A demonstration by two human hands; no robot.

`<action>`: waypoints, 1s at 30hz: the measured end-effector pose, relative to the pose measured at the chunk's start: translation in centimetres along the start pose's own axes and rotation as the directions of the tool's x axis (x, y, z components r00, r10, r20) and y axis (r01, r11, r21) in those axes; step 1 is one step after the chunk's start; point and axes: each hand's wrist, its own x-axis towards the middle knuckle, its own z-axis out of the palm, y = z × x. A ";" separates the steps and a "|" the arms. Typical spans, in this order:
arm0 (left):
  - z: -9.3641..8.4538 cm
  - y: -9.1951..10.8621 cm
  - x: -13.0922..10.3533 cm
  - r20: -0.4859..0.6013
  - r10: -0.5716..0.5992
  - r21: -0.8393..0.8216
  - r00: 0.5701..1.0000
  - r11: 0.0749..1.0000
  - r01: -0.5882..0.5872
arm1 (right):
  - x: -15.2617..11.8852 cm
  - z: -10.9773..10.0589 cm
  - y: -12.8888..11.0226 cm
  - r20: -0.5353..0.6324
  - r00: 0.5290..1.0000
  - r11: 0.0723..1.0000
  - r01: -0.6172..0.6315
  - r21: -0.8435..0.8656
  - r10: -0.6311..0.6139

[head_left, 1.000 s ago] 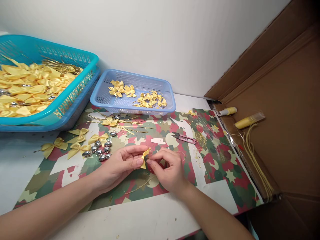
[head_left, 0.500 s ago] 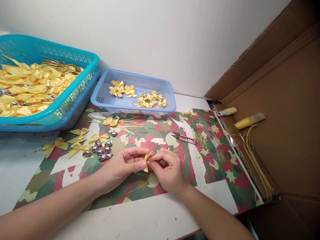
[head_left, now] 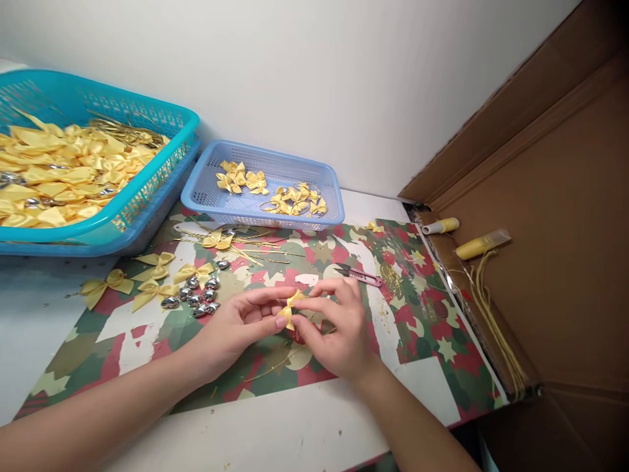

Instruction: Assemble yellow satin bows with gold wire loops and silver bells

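A small yellow ribbon bow is pinched by its left side between the thumb and fingers of my left hand. The thumb and index finger of my right hand close on the bow's right side, while its other fingers are lifted and curved. Beneath both hands, a thin gold cord lies on the patterned paper. Silver hearts are grouped left of my left hand, beside several loose yellow bows. Pink-handled thread snips rest just beyond my right hand.
At the left stands a teal basket heaped with yellow bows. A smaller blue basket at the back holds finished-looking bows. Gold cords lie before it. Cardboard walls the right side, near a yellow tube.
My right hand's fingers have loosened and spread upward around the bow, which is now turned more face-on. The whole view has shifted slightly.
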 end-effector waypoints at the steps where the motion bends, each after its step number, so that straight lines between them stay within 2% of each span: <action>1: 0.1 -0.1 -0.1 0.015 0.037 0.028 0.999 0.999 -0.037 | -0.1 0.1 -0.1 0.020 1.000 1.000 0.008 -0.027 -0.008; 4: 0.3 -0.2 -0.4 0.057 0.171 0.132 0.984 0.975 -0.177 | -0.5 0.4 -0.3 -0.006 0.998 0.991 0.063 -0.115 -0.064; 7: 0.3 -0.4 -0.6 0.050 0.292 0.261 0.955 0.919 -0.295 | -0.6 0.3 -0.4 -0.045 0.988 0.970 0.136 -0.202 -0.148; 12: -0.1 -1.0 -0.4 0.078 0.426 0.380 0.902 0.823 -0.421 | -0.4 0.4 -0.2 0.020 0.996 0.987 0.087 -0.132 -0.085; 17: -0.2 -1.1 -0.2 0.144 0.452 0.409 0.880 0.783 -0.469 | -0.6 1.0 0.2 0.068 0.997 0.997 0.046 -0.067 -0.042; 21: 0.0 -1.0 0.0 0.139 0.462 0.460 0.876 0.753 -0.470 | -1.1 1.6 0.2 0.054 0.998 0.996 0.045 -0.077 -0.041; 25: 0.1 -1.0 0.0 0.113 0.416 0.449 0.903 0.789 -0.419 | -1.3 1.7 0.1 -0.017 0.998 0.996 0.060 -0.060 -0.062; 30: 0.1 -0.8 -0.1 0.101 0.411 0.407 0.906 0.814 -0.414 | -0.9 1.2 0.5 0.041 0.999 0.999 0.018 -0.031 -0.017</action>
